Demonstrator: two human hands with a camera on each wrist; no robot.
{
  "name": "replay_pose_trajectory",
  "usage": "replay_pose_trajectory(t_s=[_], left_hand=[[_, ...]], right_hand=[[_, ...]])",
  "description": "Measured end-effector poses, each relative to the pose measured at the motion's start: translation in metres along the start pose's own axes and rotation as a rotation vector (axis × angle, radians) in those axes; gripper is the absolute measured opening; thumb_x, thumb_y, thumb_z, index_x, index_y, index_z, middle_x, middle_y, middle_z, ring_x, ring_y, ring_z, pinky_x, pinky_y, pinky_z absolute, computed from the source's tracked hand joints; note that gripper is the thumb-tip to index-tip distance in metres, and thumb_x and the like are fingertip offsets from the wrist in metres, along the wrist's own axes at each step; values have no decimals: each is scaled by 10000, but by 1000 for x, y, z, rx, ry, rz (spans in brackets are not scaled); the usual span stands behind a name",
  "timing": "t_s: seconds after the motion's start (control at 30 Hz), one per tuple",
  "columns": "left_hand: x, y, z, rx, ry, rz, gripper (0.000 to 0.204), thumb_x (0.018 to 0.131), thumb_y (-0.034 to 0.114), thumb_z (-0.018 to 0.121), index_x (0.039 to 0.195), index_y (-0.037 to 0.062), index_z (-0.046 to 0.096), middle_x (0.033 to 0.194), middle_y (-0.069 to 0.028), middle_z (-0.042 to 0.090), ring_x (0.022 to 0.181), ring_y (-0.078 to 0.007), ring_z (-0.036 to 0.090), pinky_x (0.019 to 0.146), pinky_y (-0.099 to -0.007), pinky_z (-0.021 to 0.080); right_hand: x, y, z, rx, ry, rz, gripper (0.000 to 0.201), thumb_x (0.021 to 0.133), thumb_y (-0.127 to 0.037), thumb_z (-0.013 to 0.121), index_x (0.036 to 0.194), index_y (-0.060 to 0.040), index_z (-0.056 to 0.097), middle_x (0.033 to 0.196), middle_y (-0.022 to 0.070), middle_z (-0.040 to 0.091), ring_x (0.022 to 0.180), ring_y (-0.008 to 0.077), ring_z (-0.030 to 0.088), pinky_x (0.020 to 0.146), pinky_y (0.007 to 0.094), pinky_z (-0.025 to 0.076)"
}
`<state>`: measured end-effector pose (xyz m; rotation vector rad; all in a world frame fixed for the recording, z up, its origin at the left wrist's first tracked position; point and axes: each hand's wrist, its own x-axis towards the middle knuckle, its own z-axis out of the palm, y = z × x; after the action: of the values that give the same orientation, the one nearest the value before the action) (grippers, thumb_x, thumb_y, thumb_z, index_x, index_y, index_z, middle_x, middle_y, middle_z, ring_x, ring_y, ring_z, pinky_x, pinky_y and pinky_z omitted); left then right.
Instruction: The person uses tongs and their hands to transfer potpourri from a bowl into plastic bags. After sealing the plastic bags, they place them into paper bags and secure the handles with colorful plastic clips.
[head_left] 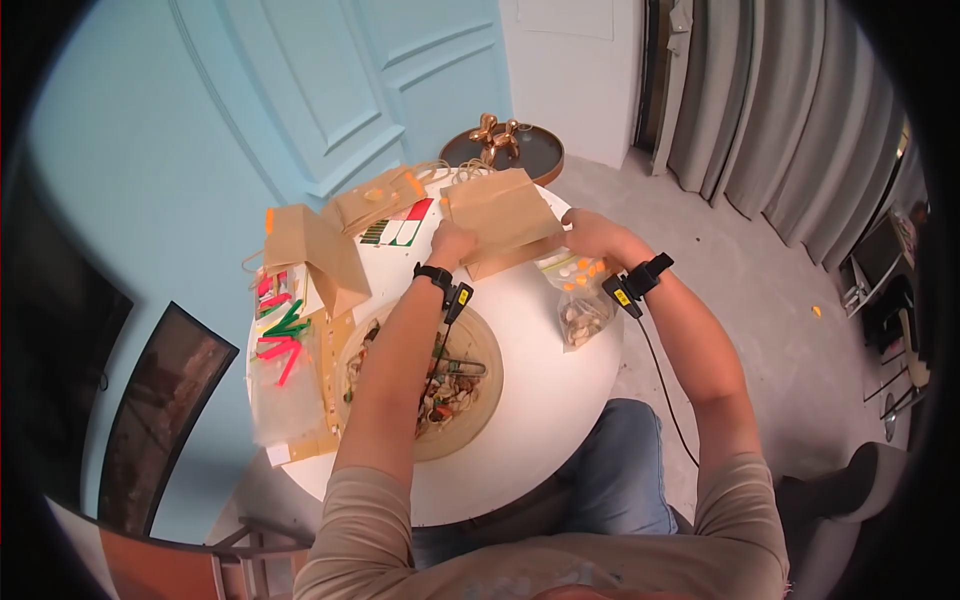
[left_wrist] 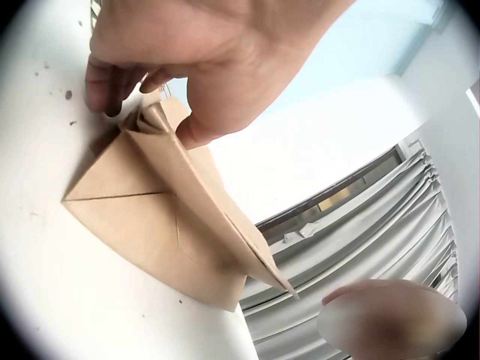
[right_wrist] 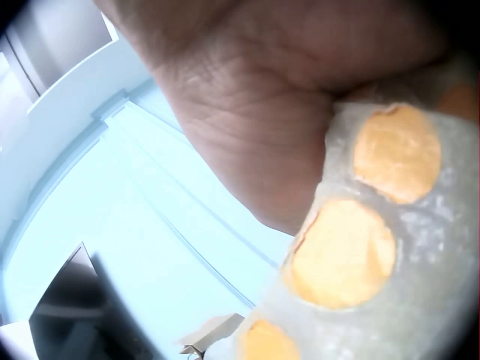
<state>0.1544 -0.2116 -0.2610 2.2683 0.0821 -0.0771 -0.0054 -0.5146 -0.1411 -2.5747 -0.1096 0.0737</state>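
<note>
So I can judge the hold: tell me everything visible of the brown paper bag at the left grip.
The brown paper bag looks plain and creased, with a triangular fold facing the left wrist camera. It rests far out on the white table, one broad face showing in the head view. The left grip pinches its edge; whether the right grip touches it is unclear.

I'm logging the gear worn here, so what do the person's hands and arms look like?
The left hand and right hand are bare. Each wrist wears a black strap with a yellow-labelled black device and a thin black cable. Sleeves are short and beige.
</note>
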Motion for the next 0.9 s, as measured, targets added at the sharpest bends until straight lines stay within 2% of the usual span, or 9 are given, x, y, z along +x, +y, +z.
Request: replay_pose_trajectory(t_s=[0.1,0.2,0.3,0.4,0.5,0.6,0.67,0.77,0.9], left_hand=[[-29,24,-26,-95,10,-39,702,898,302,848,1407,-141,654,1357,-323,769,1229,-428,785,1037,-464,629],[-31,27,-45,-166,72,13,732,901,349,858,1393,-155,658,1312,-310,777,1178,-385,791,985,-457,626],[-44,24,-75,-159,88,124,764,904,394,871,1384,-162,660,1281,-283,778,1121,-337,779,956,-430,610],[-121,57,-126,-201,94,252,745,916,405,884,1381,-139,674,1258,-244,777,1078,-298,758,934,-398,595],[-209,68,-158,-262,136,337,658,948,375,893,1373,-89,699,1203,-190,774,1018,-247,741,894,-370,591],[-297,64,-182,-250,145,437,532,987,325,891,1338,-38,722,1142,-128,764,949,-174,716,846,-343,589],[-356,62,-191,-160,218,544,429,1018,270,877,1303,-13,724,1081,-77,755,891,-120,688,811,-310,582],[-423,64,-189,-270,190,510,261,1045,201,847,1189,16,732,994,-16,744,816,-64,644,737,-259,544],[-465,48,-186,-392,-43,485,115,1129,143,742,1085,39,721,907,28,722,763,-44,637,695,-228,515]], right_hand=[[-11,-13,-14,64,-103,-18,650,1024,-434,759,1388,104,754,1265,287,815,1177,413,784,1046,452,601],[-51,-57,-36,100,-117,18,592,1019,-423,744,1282,103,805,1147,256,828,1058,349,790,970,453,605],[-73,-82,-49,96,-94,-113,550,1016,-401,728,1210,107,807,1013,197,806,933,276,751,875,438,589],[-104,-111,-67,146,-235,-109,415,1011,-333,711,1117,57,803,964,147,762,878,232,707,753,407,556],[-119,-118,-65,188,-307,-262,307,982,-261,774,877,21,715,774,14,639,718,126,570,642,356,464],[-152,-143,-70,201,-281,-398,249,980,-170,789,827,-9,677,755,-25,604,690,93,534,611,339,428],[-173,-160,-69,248,-293,-420,221,989,-156,786,851,3,720,760,5,639,711,119,591,623,342,471],[-192,-180,-53,392,-378,-406,218,1025,-156,787,866,-11,748,754,-14,658,703,89,616,628,302,511],[-210,-201,-26,548,-476,-387,213,1048,-167,796,894,-21,779,761,-24,684,690,62,651,624,261,543]])
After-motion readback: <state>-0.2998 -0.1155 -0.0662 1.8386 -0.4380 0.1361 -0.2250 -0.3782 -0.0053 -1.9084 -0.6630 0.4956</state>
